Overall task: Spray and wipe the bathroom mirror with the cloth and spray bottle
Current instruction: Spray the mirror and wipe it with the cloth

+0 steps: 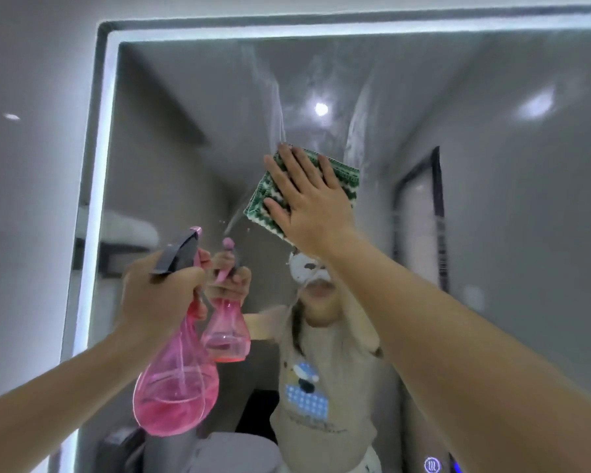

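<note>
While the left hand (157,295) grips a pink spray bottle (176,373) by the neck, nozzle toward the mirror (185,138), the right hand (307,206), fingers (280,172) spread flat, presses a green cloth (338,175) vs. streaked glass, prob. for even wiping pressure.

I am pressing the cloth (273,196) flat against the mirror (191,138) with my right hand (309,204), while my left hand (157,291), lower down, is gripping the bottle (176,380).

A home bathroom: lit-edged wall mirror (458,97) reflecting grey walls and a doorway (420,213).
</note>
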### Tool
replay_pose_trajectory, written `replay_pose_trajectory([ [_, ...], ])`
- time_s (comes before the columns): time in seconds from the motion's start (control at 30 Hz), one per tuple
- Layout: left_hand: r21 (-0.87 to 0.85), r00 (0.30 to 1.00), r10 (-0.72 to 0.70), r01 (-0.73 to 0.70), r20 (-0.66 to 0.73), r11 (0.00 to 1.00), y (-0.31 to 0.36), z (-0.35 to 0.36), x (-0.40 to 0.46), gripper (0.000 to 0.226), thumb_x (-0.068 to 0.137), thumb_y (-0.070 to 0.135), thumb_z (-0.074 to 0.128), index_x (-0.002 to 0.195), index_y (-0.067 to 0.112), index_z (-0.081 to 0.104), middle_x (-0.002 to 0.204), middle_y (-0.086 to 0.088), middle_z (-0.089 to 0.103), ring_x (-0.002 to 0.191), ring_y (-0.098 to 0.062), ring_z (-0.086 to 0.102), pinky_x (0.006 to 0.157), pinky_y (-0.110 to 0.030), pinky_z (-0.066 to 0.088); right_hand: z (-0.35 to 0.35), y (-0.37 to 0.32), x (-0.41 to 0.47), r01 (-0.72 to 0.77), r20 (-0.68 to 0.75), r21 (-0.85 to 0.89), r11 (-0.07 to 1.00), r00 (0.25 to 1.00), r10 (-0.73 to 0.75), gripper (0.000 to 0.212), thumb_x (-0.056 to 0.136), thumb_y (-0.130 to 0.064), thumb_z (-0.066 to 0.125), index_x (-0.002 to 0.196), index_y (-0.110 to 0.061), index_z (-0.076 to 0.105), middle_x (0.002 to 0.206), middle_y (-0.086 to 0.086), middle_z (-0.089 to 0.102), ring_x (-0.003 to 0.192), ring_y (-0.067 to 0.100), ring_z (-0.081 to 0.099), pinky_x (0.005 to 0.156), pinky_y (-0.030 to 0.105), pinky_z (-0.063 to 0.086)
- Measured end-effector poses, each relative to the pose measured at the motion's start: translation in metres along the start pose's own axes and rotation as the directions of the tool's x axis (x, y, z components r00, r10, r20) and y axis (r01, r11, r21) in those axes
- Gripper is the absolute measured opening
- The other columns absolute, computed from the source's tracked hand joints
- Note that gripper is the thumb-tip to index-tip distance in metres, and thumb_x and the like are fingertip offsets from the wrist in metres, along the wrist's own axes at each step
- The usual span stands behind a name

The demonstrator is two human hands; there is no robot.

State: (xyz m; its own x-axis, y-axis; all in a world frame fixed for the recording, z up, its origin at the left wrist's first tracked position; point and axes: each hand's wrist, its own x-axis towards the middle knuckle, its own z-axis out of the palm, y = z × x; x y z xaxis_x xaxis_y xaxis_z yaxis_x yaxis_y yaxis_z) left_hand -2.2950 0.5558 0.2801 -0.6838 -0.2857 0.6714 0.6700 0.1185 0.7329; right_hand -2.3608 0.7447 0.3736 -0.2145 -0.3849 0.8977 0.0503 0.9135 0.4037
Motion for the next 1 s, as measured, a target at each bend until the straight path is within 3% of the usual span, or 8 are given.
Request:
replay_pose_trajectory([
  [0.13, -0.010, 1.000, 0.006, -0.006, 0.022, 1.000, 0.018, 0.030, 0.008, 0.016, 0.075, -0.010, 0.051, 0.080, -0.001, 0.063, 0.052, -0.012, 0.050, 0.034, -0.017, 0.046, 0.037, -0.025, 0.044, -0.012, 0.043, 0.017, -0.034, 0.007, -0.012, 0.999, 0.999, 0.034, 0.059, 0.099, -0.052, 0.011, 0.150, -0.027, -0.006, 0.158, -0.003, -0.013, 0.145, 0.013, -0.014, 0.114, 0.036, -0.018],
  [0.33, -0.022, 0.998, 0.062, -0.062, 0.013, 0.998, 0.054, 0.061, 0.036, 0.022, 0.073, -0.011, 0.050, 0.070, 0.006, 0.063, 0.040, -0.002, 0.049, 0.035, -0.018, 0.045, 0.043, -0.027, 0.043, -0.025, 0.090, 0.053, -0.046, 0.000, 0.009, 0.999, 0.999, 0.046, 0.059, 0.099, -0.052, 0.009, 0.150, -0.028, -0.007, 0.158, -0.005, -0.014, 0.144, 0.012, -0.015, 0.114, 0.035, -0.017],
  [0.47, 0.010, 0.988, 0.147, -0.148, 0.057, 0.989, 0.075, 0.062, 0.056, 0.021, 0.073, -0.008, 0.052, 0.078, 0.005, 0.067, 0.052, -0.015, 0.054, 0.037, -0.019, 0.046, 0.048, -0.029, 0.044, -0.035, 0.128, 0.087, -0.141, 0.009, 0.006, 0.990, 0.990, 0.141, 0.059, 0.099, -0.052, 0.008, 0.150, -0.028, -0.009, 0.157, -0.004, -0.017, 0.144, 0.013, -0.016, 0.116, 0.037, -0.013],
  [0.53, 0.004, 0.985, 0.164, -0.164, 0.060, 0.986, 0.083, 0.059, 0.068, 0.023, 0.073, -0.007, 0.052, 0.079, 0.009, 0.068, 0.068, -0.027, 0.061, 0.037, -0.018, 0.046, 0.047, -0.028, 0.043, -0.041, 0.146, 0.103, -0.211, 0.001, 0.016, 0.977, 0.978, 0.211, 0.059, 0.099, -0.051, 0.008, 0.151, -0.027, -0.008, 0.157, -0.003, -0.018, 0.144, 0.014, -0.016, 0.117, 0.038, -0.012],
  [0.63, -0.041, 0.984, 0.176, -0.175, 0.036, 0.984, 0.090, 0.056, 0.085, 0.028, 0.071, -0.008, 0.051, 0.076, 0.014, 0.068, 0.084, -0.023, 0.067, 0.034, -0.018, 0.045, 0.046, -0.027, 0.042, -0.048, 0.163, 0.124, -0.319, 0.004, 0.040, 0.947, 0.948, 0.320, 0.059, 0.100, -0.050, 0.008, 0.151, -0.024, -0.008, 0.158, -0.001, -0.017, 0.145, 0.015, -0.015, 0.117, 0.038, -0.012],
  [0.83, -0.073, 0.985, 0.168, -0.164, 0.045, 0.984, 0.093, 0.035, 0.115, 0.028, 0.047, 0.008, 0.051, 0.066, 0.017, 0.069, 0.078, -0.009, 0.072, 0.035, -0.019, 0.049, 0.051, -0.031, 0.044, -0.049, 0.143, 0.160, -0.486, -0.040, 0.077, 0.871, 0.871, 0.490, 0.062, 0.100, -0.047, 0.009, 0.151, -0.017, -0.009, 0.158, 0.007, -0.016, 0.145, 0.023, -0.014, 0.116, 0.041, -0.011],
  [1.0, -0.025, 0.984, 0.166, -0.165, 0.066, 0.986, 0.079, 0.013, 0.132, 0.023, 0.059, 0.001, 0.053, 0.074, 0.011, 0.069, 0.078, -0.019, 0.070, 0.037, -0.021, 0.049, 0.052, -0.032, 0.045, -0.046, 0.098, 0.184, -0.456, -0.044, 0.068, 0.888, 0.887, 0.459, 0.062, 0.100, -0.045, 0.008, 0.151, -0.014, -0.008, 0.158, 0.009, -0.014, 0.145, 0.025, -0.012, 0.115, 0.041, -0.011],
])
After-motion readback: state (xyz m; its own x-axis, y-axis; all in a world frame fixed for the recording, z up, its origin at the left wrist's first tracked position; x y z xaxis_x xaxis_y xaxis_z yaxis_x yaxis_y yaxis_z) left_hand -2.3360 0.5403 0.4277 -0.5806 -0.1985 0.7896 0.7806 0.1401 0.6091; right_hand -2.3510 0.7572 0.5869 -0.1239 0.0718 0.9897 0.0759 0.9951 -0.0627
